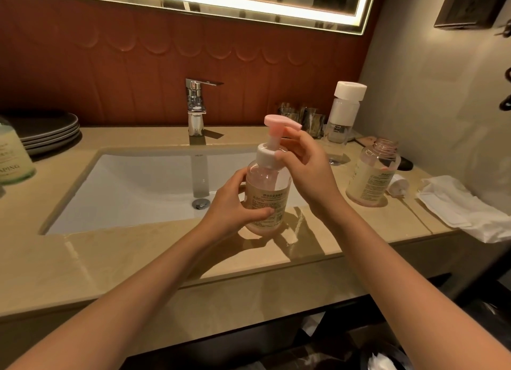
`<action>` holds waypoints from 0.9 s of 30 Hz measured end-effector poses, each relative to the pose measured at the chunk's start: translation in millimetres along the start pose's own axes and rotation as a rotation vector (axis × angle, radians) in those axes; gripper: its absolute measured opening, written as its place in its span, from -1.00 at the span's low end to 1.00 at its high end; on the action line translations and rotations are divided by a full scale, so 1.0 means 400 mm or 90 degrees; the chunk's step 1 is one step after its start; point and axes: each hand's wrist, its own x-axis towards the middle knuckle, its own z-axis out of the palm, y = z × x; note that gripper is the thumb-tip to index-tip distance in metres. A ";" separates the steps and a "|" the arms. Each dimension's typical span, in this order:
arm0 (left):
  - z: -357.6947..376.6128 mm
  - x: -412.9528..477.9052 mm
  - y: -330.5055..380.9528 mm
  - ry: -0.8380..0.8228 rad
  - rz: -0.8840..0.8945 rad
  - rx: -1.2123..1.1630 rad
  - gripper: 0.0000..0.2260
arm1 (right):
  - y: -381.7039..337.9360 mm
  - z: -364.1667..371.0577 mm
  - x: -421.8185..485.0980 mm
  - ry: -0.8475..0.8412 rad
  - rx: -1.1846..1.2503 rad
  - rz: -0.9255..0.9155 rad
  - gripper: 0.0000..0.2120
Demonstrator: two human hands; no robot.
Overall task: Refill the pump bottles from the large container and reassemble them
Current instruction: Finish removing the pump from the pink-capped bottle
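Nearest us, our two bare forearms reach over the beige stone counter (154, 262). Our left hand (235, 206) is wrapped around the lower body of a clear pump bottle (266, 195), thumb across its label, holding it upright at the counter's front edge, just right of the white sink basin (132, 184). Our right hand (304, 165) closes around the bottle's white collar (266, 157), fingers curled at the neck below the pink pump head (279, 123), whose spout points right.

To the right, a second bottle (372, 173) stands open, without its pump, and a small white pump part (398, 186) lies just beside its base. A crumpled white cloth (464, 206) lies near the counter's right edge.

Farther back, a tall clear bottle with a white cap (344, 112) stands by the wall, with glass tumblers (301, 118) beside it. The chrome faucet (197, 107) rises behind the basin. At far left sits a green-tinted large container (13, 151), partly cut off, before stacked dark plates (47, 129).
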 end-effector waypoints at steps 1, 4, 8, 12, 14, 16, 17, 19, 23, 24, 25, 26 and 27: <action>-0.001 0.000 0.000 -0.001 -0.001 -0.001 -0.34 | 0.000 0.000 0.001 -0.001 0.007 0.009 -0.60; -0.002 0.000 -0.001 -0.001 0.000 0.002 -0.33 | 0.001 0.003 0.006 0.014 -0.025 0.014 -0.56; 0.001 -0.001 0.000 0.001 0.011 0.005 -0.37 | 0.001 0.005 0.003 0.017 -0.080 -0.032 -0.56; 0.002 0.000 -0.001 0.004 0.005 -0.007 -0.35 | 0.001 0.003 0.003 -0.041 0.003 0.002 -0.67; 0.003 0.001 -0.002 0.004 0.005 -0.008 -0.35 | -0.002 0.005 0.006 -0.062 0.015 0.009 -0.69; 0.003 0.000 -0.003 0.004 0.005 -0.005 -0.35 | -0.004 0.010 0.009 -0.048 -0.028 0.003 -0.61; 0.003 0.000 -0.004 0.004 0.004 -0.004 -0.35 | -0.003 0.013 0.011 -0.033 -0.060 -0.003 -0.55; 0.002 0.000 -0.006 0.004 0.004 -0.005 -0.35 | 0.002 0.020 0.014 -0.004 -0.106 -0.018 -0.50; 0.003 -0.002 -0.003 0.005 0.013 0.002 -0.36 | 0.009 0.017 0.011 0.003 -0.044 -0.015 -0.60; 0.004 -0.002 -0.002 0.008 0.015 0.002 -0.36 | 0.008 0.015 0.008 -0.009 -0.016 -0.011 -0.64; 0.004 -0.002 -0.002 0.010 0.015 0.002 -0.37 | 0.008 0.013 0.006 -0.025 0.009 -0.007 -0.66; 0.005 -0.003 -0.001 0.011 0.015 0.002 -0.37 | 0.008 0.011 0.005 -0.045 0.026 -0.002 -0.66; 0.005 -0.003 -0.001 0.010 0.013 0.002 -0.37 | 0.010 0.010 0.004 -0.062 0.033 0.004 -0.66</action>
